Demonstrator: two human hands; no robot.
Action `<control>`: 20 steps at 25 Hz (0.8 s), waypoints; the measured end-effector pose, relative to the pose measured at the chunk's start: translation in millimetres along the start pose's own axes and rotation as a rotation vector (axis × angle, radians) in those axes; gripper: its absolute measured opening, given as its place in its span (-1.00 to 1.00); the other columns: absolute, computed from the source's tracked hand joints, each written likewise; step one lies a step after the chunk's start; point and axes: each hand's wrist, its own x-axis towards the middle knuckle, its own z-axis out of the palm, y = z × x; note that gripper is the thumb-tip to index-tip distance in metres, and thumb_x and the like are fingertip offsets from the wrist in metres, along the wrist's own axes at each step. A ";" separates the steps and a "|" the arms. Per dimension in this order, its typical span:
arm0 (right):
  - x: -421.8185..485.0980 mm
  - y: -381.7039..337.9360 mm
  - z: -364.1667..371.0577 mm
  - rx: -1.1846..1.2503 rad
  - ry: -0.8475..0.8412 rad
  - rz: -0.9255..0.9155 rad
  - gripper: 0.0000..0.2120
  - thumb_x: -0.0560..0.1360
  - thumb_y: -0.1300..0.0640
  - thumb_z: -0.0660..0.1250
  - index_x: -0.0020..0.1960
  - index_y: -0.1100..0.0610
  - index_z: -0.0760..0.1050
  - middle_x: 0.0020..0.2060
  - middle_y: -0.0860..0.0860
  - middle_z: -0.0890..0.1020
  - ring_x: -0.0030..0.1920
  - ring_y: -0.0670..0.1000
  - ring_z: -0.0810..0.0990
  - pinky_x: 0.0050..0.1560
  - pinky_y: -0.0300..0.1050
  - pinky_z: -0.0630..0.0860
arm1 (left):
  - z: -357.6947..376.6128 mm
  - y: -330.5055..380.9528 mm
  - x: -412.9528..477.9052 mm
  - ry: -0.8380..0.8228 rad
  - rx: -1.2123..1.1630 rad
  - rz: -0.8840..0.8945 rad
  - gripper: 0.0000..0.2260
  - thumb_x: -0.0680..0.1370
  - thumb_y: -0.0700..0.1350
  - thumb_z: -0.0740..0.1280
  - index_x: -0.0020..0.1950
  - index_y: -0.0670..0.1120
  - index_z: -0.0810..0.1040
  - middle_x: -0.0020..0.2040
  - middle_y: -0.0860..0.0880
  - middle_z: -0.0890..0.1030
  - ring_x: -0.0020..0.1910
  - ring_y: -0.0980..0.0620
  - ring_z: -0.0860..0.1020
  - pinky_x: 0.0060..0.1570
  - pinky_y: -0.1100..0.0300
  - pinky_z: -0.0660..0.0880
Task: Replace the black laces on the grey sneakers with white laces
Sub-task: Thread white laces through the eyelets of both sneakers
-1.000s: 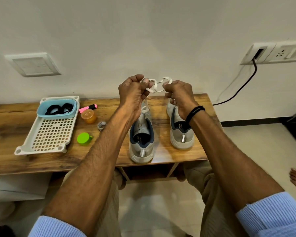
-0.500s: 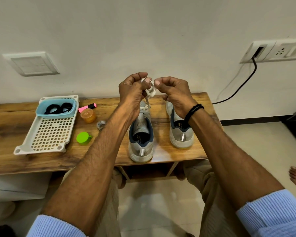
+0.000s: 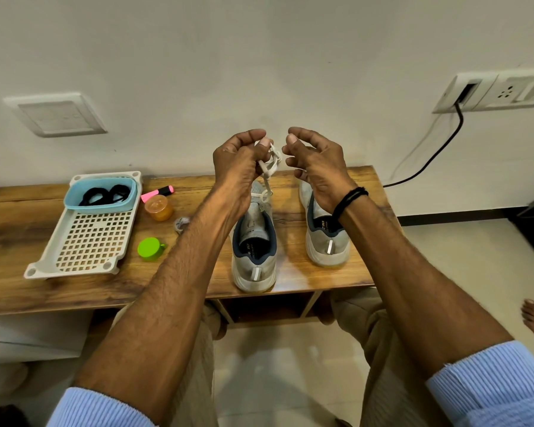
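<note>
Two grey sneakers (image 3: 327, 238) stand on a wooden counter (image 3: 28, 220) by the wall (image 3: 259, 57). Left fingers (image 3: 248, 137) pinch the white lace (image 3: 270, 164) (raised above the left sneaker (image 3: 253, 260)); right fingers (image 3: 302, 135) curl beside it, grip unclear.

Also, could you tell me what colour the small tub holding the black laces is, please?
The tub is light blue, clearest in the head view.
</note>
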 end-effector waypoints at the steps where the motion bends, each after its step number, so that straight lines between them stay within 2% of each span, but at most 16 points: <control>1: -0.5 -0.5 -0.1 -0.002 -0.008 0.002 -0.72 0.54 0.05 0.42 0.23 0.06 0.58 -0.08 0.00 0.70 -0.15 -0.06 0.62 -0.15 -0.15 0.51 | -0.2 -0.1 -0.2 -0.002 -0.001 0.000 -0.82 0.50 -0.37 0.40 0.04 -0.16 0.63 -0.12 -0.11 0.66 -0.29 0.07 0.60 -0.15 0.11 0.60; 5: -3.5 -0.1 0.4 -0.052 -0.077 -0.005 -0.79 0.49 0.09 0.46 0.11 0.11 0.65 -0.13 -0.01 0.67 -0.15 -0.08 0.58 -0.16 -0.16 0.49 | -1.0 -0.9 -0.3 -0.030 -0.003 0.001 -0.83 0.51 -0.36 0.40 0.04 -0.16 0.63 -0.23 -0.07 0.64 -0.31 0.08 0.59 -0.10 0.05 0.59; 9: -3.3 1.9 2.8 -0.083 -0.075 -0.016 -0.88 0.50 0.15 0.46 0.02 0.13 0.64 -0.18 -0.01 0.65 -0.16 -0.09 0.56 -0.19 -0.18 0.47 | -1.8 -1.7 1.4 -0.062 -0.017 -0.013 -0.85 0.52 -0.36 0.38 0.04 -0.17 0.62 -0.09 -0.13 0.71 -0.24 0.04 0.59 -0.04 0.05 0.62; 14: -4.1 1.0 3.1 -0.083 -0.151 0.021 -0.83 0.51 0.16 0.45 0.09 0.13 0.60 -0.09 0.03 0.70 -0.10 -0.07 0.64 -0.18 -0.17 0.45 | -2.0 1.1 1.0 -0.108 -0.054 -0.024 -0.88 0.57 -0.33 0.35 0.04 -0.18 0.63 -0.12 -0.11 0.71 -0.31 0.08 0.59 -0.15 0.12 0.61; 16: -3.9 1.5 4.0 -0.094 -0.127 0.037 -0.86 0.52 0.18 0.43 0.07 0.14 0.56 -0.14 0.04 0.68 -0.14 -0.04 0.64 -0.16 -0.14 0.46 | -2.6 2.8 1.0 -0.111 -0.056 -0.021 -0.87 0.57 -0.34 0.33 0.01 -0.16 0.63 -0.12 -0.11 0.71 -0.36 0.10 0.54 -0.22 0.15 0.58; 18: -1.2 1.4 4.0 -0.073 -0.060 0.029 -0.84 0.54 0.19 0.40 0.11 0.13 0.52 -0.18 0.01 0.65 -0.17 -0.04 0.62 -0.18 -0.16 0.49 | -4.6 3.9 4.8 -0.049 -0.002 0.025 -0.87 0.53 -0.33 0.37 -0.01 -0.15 0.65 -0.17 -0.06 0.69 -0.38 0.11 0.48 -0.30 0.18 0.48; 20: 2.7 1.4 2.5 -0.057 0.008 0.017 -0.80 0.57 0.21 0.35 0.20 0.14 0.52 -0.15 0.01 0.62 -0.18 -0.07 0.59 -0.21 -0.20 0.52 | -8.0 5.1 9.1 0.045 0.082 0.088 -0.87 0.49 -0.29 0.42 -0.06 -0.08 0.68 -0.16 0.01 0.67 -0.36 0.14 0.46 -0.24 0.18 0.41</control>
